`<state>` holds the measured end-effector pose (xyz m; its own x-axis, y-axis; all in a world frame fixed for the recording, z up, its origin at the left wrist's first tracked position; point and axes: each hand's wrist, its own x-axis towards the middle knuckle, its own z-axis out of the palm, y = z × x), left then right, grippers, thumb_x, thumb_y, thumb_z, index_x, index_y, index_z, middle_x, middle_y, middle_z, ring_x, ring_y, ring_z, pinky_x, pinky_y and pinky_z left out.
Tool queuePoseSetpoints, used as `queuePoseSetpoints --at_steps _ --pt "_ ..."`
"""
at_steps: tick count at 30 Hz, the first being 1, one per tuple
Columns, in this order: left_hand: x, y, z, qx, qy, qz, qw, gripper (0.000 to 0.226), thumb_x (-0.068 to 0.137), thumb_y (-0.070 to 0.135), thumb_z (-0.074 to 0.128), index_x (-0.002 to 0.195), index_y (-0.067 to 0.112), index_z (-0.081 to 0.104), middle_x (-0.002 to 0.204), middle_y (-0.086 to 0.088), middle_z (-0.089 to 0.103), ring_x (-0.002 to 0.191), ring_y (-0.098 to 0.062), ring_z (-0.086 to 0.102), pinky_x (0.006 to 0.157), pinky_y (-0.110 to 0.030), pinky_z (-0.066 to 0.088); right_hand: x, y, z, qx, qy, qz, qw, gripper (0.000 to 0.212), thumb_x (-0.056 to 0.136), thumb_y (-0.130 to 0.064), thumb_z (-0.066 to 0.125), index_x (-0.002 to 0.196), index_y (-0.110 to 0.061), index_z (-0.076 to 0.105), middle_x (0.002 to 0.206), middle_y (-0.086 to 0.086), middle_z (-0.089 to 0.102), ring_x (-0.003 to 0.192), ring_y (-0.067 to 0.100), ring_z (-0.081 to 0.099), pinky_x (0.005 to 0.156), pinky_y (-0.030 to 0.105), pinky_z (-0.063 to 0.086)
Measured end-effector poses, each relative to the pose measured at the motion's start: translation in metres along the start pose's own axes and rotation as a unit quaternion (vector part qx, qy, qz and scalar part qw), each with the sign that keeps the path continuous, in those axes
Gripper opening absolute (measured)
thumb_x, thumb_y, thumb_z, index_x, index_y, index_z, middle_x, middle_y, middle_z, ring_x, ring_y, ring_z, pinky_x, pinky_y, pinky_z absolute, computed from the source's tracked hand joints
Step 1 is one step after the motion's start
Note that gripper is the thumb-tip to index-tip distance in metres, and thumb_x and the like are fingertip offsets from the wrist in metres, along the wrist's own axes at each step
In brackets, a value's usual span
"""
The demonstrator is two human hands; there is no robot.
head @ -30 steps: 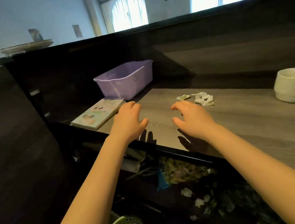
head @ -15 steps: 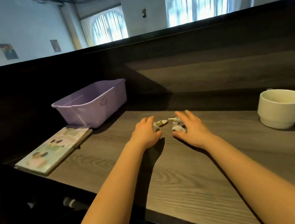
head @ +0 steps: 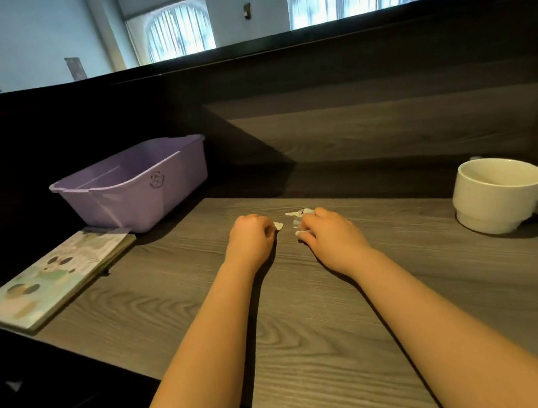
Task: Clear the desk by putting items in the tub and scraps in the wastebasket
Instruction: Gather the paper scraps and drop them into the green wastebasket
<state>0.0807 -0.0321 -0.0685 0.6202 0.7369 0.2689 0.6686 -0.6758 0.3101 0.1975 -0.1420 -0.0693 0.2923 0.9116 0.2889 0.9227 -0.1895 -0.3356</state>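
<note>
Head view: the left hand and the right hand are set side by side near the middle of the table, each curled round some of the paper scraps. One torn piece is pinched at the left fingertips, white bits are gathered under the right fingers, and a few scraps are left loose just beyond the knuckles. The fingers are judged to be closed this way so that the small, light pieces can be raked together and lifted in one go rather than picked up singly. No wastebasket is seen, so its place cannot be told. The purple tub is kept at the far left corner with its mouth open upward, and a picture book lies just in front of it, partly over the table's left edge. A white cup stands well apart to the right. Bare tabletop is left between these things and toward the near edge, so the hands can be drawn back freely; forward movement is limited by the dark partition.
</note>
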Motion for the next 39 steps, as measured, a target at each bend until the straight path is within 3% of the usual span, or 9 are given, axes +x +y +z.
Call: queuePoseSetpoints --at_steps 5,8,12,19,25,29,32,39 --pt "-0.006 0.002 -0.004 -0.067 0.032 -0.041 0.996 0.018 0.094 0.013 0.048 0.109 0.009 0.056 0.106 -0.008 0.059 0.099 -0.022 0.056 0.089 -0.035 0.049 0.003 0.004 0.000 0.072 0.009 0.045 0.996 0.018 0.100 -0.032 0.037 0.098 -0.022 0.051 0.090 0.001 0.061 0.080 0.018 0.056 0.065 0.033 0.045" --pt "-0.008 0.004 -0.005 -0.100 0.030 -0.053 0.993 0.018 0.096 0.014 0.044 0.111 0.008 0.051 0.105 -0.010 0.059 0.097 -0.023 0.057 0.086 -0.035 0.049 0.007 0.009 -0.003 0.183 0.056 0.094 0.977 0.022 0.100 -0.031 0.038 0.090 -0.018 0.053 0.081 0.001 0.058 0.075 0.016 0.054 0.060 0.029 0.041" --pt "-0.010 0.009 -0.006 -0.118 0.029 -0.054 0.991 0.015 0.097 0.015 0.041 0.108 0.008 0.049 0.100 -0.010 0.059 0.090 -0.020 0.057 0.079 -0.032 0.049 0.007 0.014 -0.010 0.234 0.110 0.105 0.960 0.028 0.097 -0.034 0.045 0.074 -0.020 0.053 0.067 -0.003 0.051 0.064 0.012 0.048 0.054 0.025 0.035" --pt "-0.027 0.009 -0.024 -0.201 0.069 -0.052 0.976 0.017 0.097 0.013 0.041 0.102 0.005 0.056 0.094 -0.007 0.057 0.088 -0.017 0.055 0.076 -0.031 0.049 0.003 0.001 -0.022 0.256 0.152 0.103 0.949 0.024 0.093 -0.033 0.053 0.075 -0.018 0.059 0.068 -0.004 0.055 0.068 0.008 0.051 0.056 0.023 0.038" --pt "-0.056 0.005 -0.051 -0.207 0.122 -0.021 0.970 0.015 0.097 0.013 0.043 0.096 0.006 0.057 0.086 -0.003 0.055 0.072 -0.008 0.050 0.060 -0.015 0.039 -0.006 -0.024 -0.036 0.239 0.142 0.091 0.956 0.025 0.092 -0.035 0.055 0.072 -0.020 0.058 0.071 -0.002 0.058 0.072 0.013 0.055 0.059 0.026 0.040" --pt "-0.077 0.004 -0.070 -0.222 0.165 -0.007 0.961 0.015 0.097 0.013 0.042 0.095 0.007 0.056 0.085 -0.003 0.055 0.073 -0.009 0.051 0.060 -0.013 0.038 -0.019 -0.045 -0.047 0.236 0.143 0.068 0.959 0.023 0.091 -0.035 0.056 0.075 -0.019 0.059 0.076 -0.001 0.060 0.077 0.013 0.057 0.062 0.025 0.042" --pt "-0.094 0.005 -0.081 -0.227 0.186 -0.001 0.956 0.016 0.098 0.013 0.041 0.098 0.007 0.056 0.083 0.001 0.053 0.069 -0.001 0.048 0.058 -0.011 0.036 -0.035 -0.060 -0.051 0.244 0.151 0.047 0.957 0.024 0.091 -0.034 0.056 0.071 -0.021 0.057 0.072 -0.003 0.058 0.074 0.011 0.056 0.060 0.023 0.042" --pt "-0.145 0.000 -0.110 -0.252 0.248 0.003 0.935 0.018 0.095 0.006 0.042 0.086 0.010 0.056 0.065 0.008 0.047 0.057 -0.003 0.042 0.053 -0.004 0.037 -0.078 -0.105 -0.060 0.287 0.178 0.003 0.941 0.023 0.091 -0.028 0.058 0.070 -0.019 0.058 0.066 -0.005 0.056 0.066 0.005 0.052 0.058 0.019 0.040"
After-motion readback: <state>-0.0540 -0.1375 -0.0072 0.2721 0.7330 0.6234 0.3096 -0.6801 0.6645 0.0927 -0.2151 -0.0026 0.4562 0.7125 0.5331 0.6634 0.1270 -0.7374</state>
